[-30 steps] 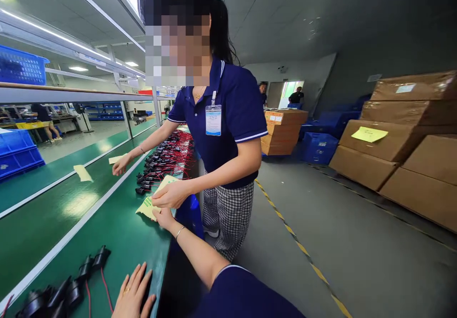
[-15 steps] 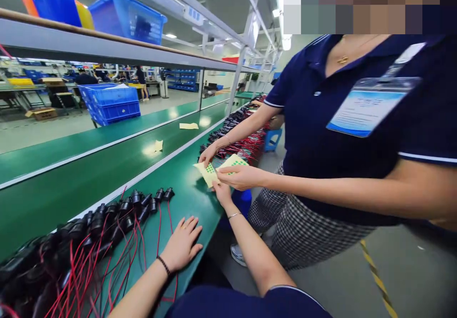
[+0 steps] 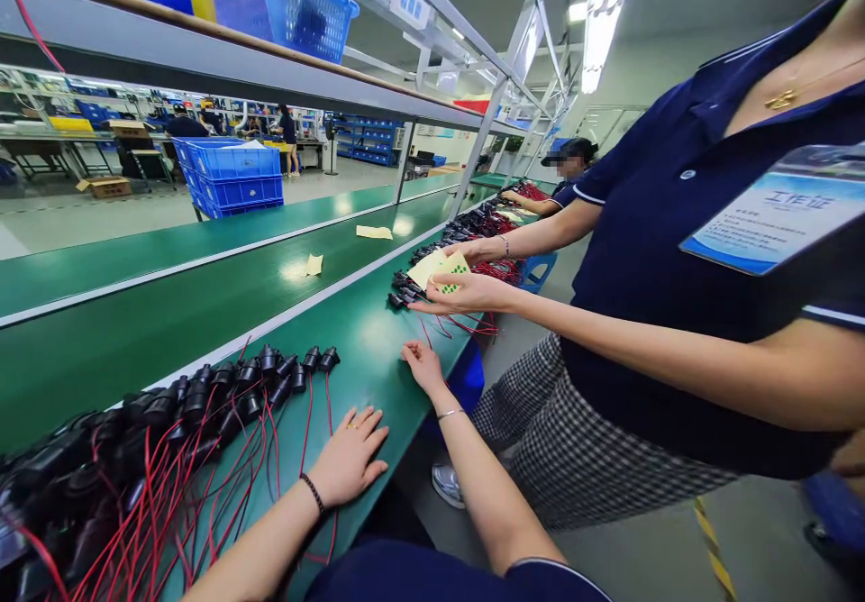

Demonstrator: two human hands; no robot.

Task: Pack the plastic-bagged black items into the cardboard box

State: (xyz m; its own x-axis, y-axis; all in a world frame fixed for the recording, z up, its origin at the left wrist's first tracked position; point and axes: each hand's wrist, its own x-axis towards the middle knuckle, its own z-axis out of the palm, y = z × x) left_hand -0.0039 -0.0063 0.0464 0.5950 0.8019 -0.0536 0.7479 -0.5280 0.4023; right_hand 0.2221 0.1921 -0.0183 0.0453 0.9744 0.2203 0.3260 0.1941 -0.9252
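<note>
Green bench (image 3: pixel 365 350) runs along a factory line under a shelf carrying a blue basket (image 3: pixel 284 3), with a row of black connectors on red wires (image 3: pixel 257 386) lying on it. On that bench the left hand (image 3: pixel 348 462) lies flat, palm down and fingers spread, gripping nothing, just right of the connector row, while the right hand (image 3: pixel 423 363) rests open and empty farther along. Beyond it a co-worker's hands (image 3: pixel 466 291) hold two yellow sticker sheets (image 3: pixel 441 270) over the bench, well clear of the right hand.
</note>
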